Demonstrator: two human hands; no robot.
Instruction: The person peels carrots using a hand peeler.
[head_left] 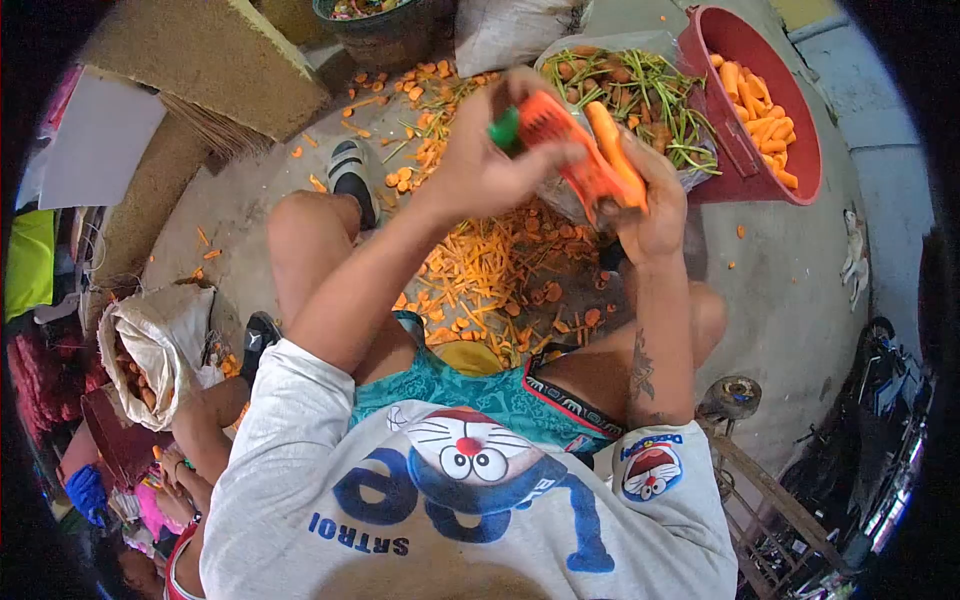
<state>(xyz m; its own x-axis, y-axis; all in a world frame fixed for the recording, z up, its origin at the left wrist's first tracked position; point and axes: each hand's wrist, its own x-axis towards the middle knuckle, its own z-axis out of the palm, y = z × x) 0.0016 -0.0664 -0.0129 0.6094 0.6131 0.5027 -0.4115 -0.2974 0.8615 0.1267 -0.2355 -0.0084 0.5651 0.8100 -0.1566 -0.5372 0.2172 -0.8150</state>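
My left hand point(490, 155) is closed on a red-orange slotted tool point(560, 135) with a green part at its left end. Fingers of my right hand point(655, 205) are wrapped round a peeled carrot point(606, 140). The tool's lower right end reaches the right palm, and the carrot lies along its right side. Both hands are raised over a pile of orange peelings point(485, 265) on the floor between my legs. Just beyond them, a plastic bag point(640, 42) holds unpeeled carrots with green stalks point(655, 95).
A red tub point(815, 130) with peeled carrots is at the upper right. Carrot pieces lie scattered on the floor. A white sack point(185, 330) and another person's arm point(200, 430) are at the left. A metal frame point(770, 490) and a bicycle-like object stand lower right.
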